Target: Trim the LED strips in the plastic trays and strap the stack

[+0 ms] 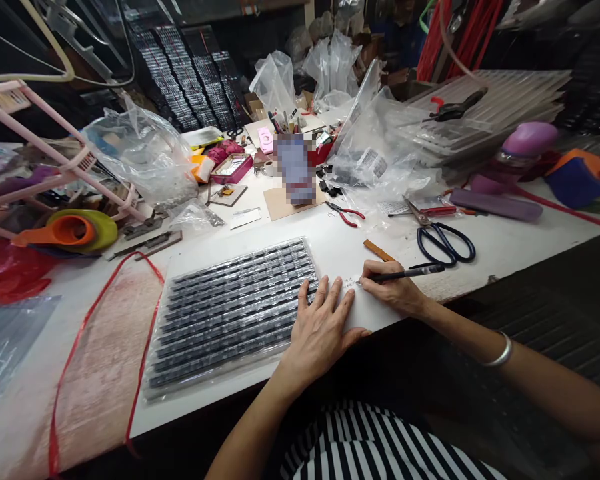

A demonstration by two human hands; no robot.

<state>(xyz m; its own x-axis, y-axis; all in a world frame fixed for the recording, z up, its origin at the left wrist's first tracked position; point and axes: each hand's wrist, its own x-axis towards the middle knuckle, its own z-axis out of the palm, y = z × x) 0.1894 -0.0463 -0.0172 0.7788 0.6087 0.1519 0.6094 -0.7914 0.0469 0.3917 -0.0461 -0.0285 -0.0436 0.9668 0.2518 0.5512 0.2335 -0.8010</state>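
Note:
My right hand (391, 288) is closed around a black pen (414, 272), its tip down at small dark marks (349, 283) on a white surface. I cannot tell whether that surface is paper or the tabletop. My left hand (321, 327) lies flat with fingers spread, its fingertips on the near right corner of a clear tray (230, 303) and the white surface beside it. Rows of dark strips with small pale marks fill the tray. Just beyond my right hand, a flat orange-brown strip (377, 251) lies on the table.
Scissors with dark blue handles (445, 244) lie right of my right hand, and red-handled pliers (349, 215) farther back. A red ribbon (91, 320) loops left of the tray. Plastic bags (140, 153) and stacked clear trays (500, 107) crowd the back. The table's front edge runs under my forearms.

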